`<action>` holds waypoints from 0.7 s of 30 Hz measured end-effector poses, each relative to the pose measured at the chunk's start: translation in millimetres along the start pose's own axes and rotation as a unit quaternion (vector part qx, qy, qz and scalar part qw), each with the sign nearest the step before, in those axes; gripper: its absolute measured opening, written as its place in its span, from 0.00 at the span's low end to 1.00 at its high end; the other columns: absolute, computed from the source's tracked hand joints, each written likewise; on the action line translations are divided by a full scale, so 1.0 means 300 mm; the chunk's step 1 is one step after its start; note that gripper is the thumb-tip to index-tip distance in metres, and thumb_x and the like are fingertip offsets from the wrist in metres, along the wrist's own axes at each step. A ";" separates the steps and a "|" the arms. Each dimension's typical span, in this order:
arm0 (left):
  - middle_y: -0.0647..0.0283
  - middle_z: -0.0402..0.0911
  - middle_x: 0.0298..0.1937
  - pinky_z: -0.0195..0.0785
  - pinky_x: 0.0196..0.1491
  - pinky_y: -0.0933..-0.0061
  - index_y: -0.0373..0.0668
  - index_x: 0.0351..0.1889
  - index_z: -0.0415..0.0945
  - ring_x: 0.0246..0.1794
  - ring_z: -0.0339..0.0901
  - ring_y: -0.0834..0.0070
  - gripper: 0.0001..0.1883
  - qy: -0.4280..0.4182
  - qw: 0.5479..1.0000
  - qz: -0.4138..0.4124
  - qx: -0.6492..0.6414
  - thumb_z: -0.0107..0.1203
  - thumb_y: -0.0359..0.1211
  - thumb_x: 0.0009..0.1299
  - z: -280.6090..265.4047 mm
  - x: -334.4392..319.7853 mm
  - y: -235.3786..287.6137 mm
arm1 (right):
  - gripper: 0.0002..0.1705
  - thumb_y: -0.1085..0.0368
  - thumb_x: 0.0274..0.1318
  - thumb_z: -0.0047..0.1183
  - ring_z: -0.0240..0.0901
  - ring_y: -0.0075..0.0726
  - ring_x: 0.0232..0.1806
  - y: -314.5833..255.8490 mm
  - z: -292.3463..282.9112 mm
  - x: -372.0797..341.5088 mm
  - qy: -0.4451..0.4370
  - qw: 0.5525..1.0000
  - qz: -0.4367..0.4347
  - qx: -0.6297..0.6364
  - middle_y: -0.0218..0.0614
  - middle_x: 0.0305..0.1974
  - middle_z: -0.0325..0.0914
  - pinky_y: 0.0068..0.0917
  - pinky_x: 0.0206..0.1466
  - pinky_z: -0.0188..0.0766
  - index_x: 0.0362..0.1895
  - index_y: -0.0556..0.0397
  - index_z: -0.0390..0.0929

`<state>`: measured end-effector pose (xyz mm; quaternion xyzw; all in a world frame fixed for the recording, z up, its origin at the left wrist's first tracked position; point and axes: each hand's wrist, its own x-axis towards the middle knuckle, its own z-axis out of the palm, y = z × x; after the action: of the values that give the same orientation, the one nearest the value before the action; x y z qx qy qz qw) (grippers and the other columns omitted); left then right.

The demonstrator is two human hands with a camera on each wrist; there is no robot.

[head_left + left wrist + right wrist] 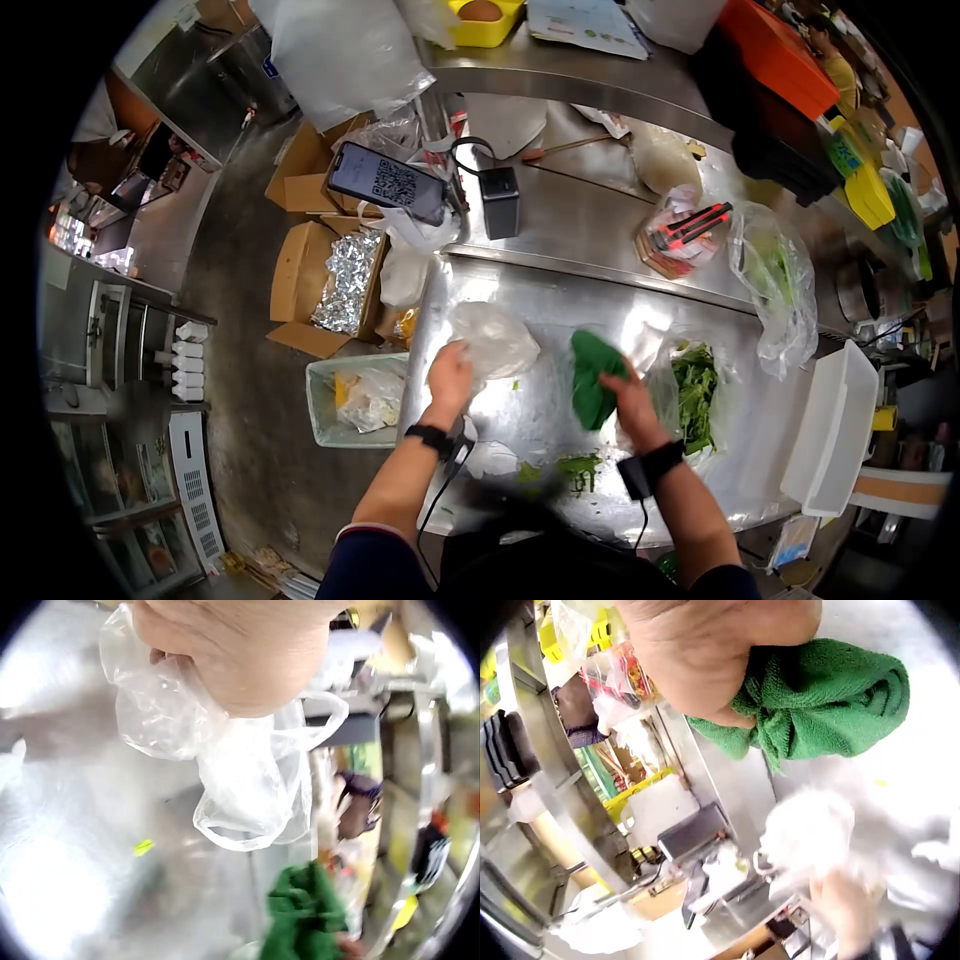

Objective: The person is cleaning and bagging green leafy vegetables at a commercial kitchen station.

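My left hand (450, 376) grips a crumpled clear plastic bag (492, 340) over the left part of the steel table (520, 430). In the left wrist view the bag's looped handles (238, 838) hang below the curled fingers. A bunched green cloth (596, 378) is in my right hand (633, 402), its fingers curled round one end; the right wrist view shows its towel-like folds (832, 701). Just right of that hand lies an open plastic bag of leafy greens (696, 392). Scraps of green leaf (578, 470) are scattered near the table's front edge.
A phone with a QR code (388, 182) and a black box (499, 203) stand at the back left. Behind the table are a container of red-handled tools (690, 228) and another bag of greens (775, 285). A pale bin (322, 425) stands left, a white tub (828, 430) right.
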<state>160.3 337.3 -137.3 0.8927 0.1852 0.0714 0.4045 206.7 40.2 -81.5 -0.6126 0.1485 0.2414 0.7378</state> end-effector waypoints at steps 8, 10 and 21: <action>0.64 0.75 0.38 0.64 0.37 0.80 0.33 0.47 0.67 0.35 0.71 0.81 0.15 0.296 0.877 -0.210 -0.315 0.46 0.24 0.60 -0.661 -0.479 -0.208 | 0.33 0.70 0.40 0.46 0.58 0.55 0.54 0.134 0.226 0.516 0.121 0.750 -0.260 -0.596 0.48 0.55 0.60 0.43 0.55 0.60 0.57 0.38 0.63; 0.63 0.75 0.41 0.64 0.38 0.79 0.35 0.48 0.68 0.38 0.71 0.79 0.16 0.317 0.857 -0.252 -0.319 0.51 0.29 0.62 -0.730 -0.569 -0.210 | 0.36 0.73 0.37 0.46 0.58 0.52 0.53 0.134 0.445 0.523 0.000 0.724 -0.267 -0.636 0.42 0.56 0.60 0.40 0.55 0.58 0.57 0.36 0.64; 0.49 0.72 0.43 0.62 0.48 0.67 0.36 0.47 0.71 0.45 0.69 0.59 0.20 0.120 0.976 -0.175 -0.055 0.52 0.31 0.55 -0.442 -0.247 -0.180 | 0.28 0.76 0.39 0.46 0.56 0.33 0.54 0.391 0.573 -0.018 -0.454 0.590 -0.311 -0.591 0.23 0.51 0.66 0.30 0.55 0.48 0.44 0.28 0.78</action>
<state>40.5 433.4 -88.2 0.8080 0.3813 0.1158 0.4340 125.9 222.6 -141.1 -0.7341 -0.5804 0.2790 0.2155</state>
